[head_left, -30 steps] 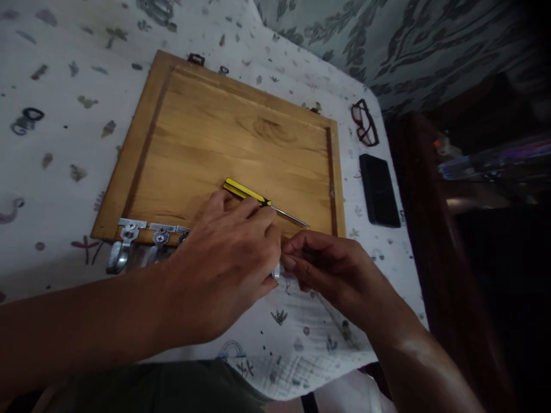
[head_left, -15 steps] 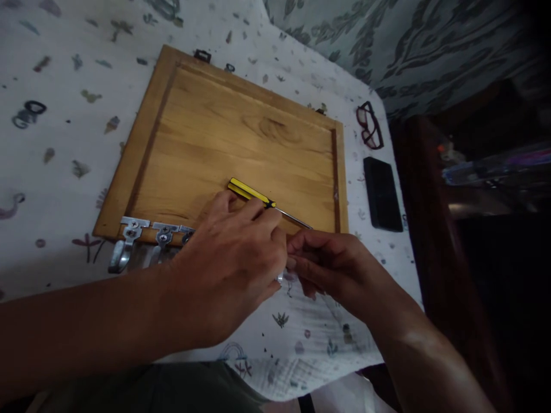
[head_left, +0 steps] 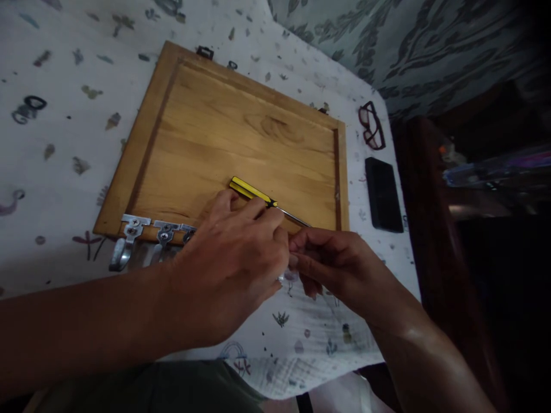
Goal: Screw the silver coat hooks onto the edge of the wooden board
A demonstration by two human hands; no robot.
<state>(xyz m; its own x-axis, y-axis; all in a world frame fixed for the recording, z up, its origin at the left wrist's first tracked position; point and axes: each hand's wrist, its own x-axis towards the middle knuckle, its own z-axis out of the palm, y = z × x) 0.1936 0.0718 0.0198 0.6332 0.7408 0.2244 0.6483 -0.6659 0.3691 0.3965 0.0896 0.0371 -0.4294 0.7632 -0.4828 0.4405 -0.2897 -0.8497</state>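
A wooden framed board [head_left: 224, 126] lies on the patterned cloth. Across its front part rests a screwdriver [head_left: 252, 191] with a yellow and black handle. My left hand [head_left: 236, 264] bends over the board's front edge, just below the screwdriver, its fingers curled and their tips hidden. A small bit of shiny metal peeks out beside it. Close against it, my right hand [head_left: 331, 261] pinches with thumb and forefinger; whatever lies in the pinch is hidden. Left of my hands, metal hooks [head_left: 124, 249] are fixed along the front edge with screws.
Eyeglasses [head_left: 371, 125] and a black phone [head_left: 384, 195] lie to the right of the board. Small dark metal fittings [head_left: 205, 53] show at the board's far edge. The cloth [head_left: 55, 189] covers the table, whose right side drops into a dark area.
Both hands keep almost the same pose at the board's front edge. The whole view has shifted very slightly.
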